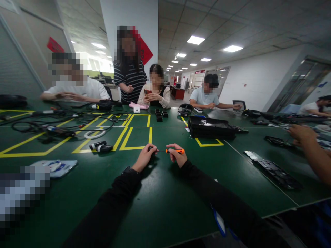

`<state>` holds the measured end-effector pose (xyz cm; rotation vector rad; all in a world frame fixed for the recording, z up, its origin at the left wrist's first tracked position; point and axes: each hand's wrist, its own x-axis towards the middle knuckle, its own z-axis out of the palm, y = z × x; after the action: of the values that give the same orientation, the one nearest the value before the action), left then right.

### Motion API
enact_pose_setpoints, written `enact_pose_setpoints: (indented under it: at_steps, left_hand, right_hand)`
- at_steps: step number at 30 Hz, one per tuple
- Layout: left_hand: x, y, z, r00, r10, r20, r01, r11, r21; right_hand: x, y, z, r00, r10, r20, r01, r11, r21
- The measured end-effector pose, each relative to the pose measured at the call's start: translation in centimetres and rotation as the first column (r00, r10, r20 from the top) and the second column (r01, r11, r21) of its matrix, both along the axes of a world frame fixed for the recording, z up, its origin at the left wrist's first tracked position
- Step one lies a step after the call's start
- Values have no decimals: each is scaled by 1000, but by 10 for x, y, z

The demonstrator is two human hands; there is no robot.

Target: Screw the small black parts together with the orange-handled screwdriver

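While both sleeves rest on the green counter (165, 213), the right hand (178, 155) pinches an orange-handled screwdriver (173, 151), its thin shaft aimed left at a small dark part, barely visible, closed inside the left hand (146, 157). Looks like the tip is being seated; next calls for steady alignment. Beyond the screwdriver: yellow tape boxes (137, 137), matte black tray (210, 127), glossy cables (64, 124).

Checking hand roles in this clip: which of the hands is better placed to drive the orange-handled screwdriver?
Probably the right hand: its fingers already grip the screwdriver handle, while the left hand is at the tip end.
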<state>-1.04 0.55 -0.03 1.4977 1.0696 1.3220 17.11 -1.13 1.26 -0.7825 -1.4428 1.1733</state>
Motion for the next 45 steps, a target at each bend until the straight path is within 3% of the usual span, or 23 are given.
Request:
enact_pose_setpoints:
  at_steps: [6,17,29,35,41,45]
  left_hand:
    - [0,2,0,1000,12,9,-12,1000,5]
    - [-1,1,-1,1000,13,-11,-12,1000,27]
    - [0,6,-6,998,14,55,-12,999,-34]
    - [-1,6,-6,998,22,54,-21,1000,-23]
    - [0,0,0,999,-6,51,7,1000,-24]
    - [1,-2,3,999,3,42,-1,999,-42]
  right_hand:
    - [0,-1,0,1000,27,8,-28,999,39]
    - [-1,2,-2,997,53,-52,-55,998,-42]
    - [-1,-11,5,989,19,146,-43,985,165]
    - [0,-12,8,959,-98,265,-23,908,418]
    - [-3,-13,8,987,-10,160,-21,982,186]
    - [-3,-10,5,995,-1,103,-13,991,135]
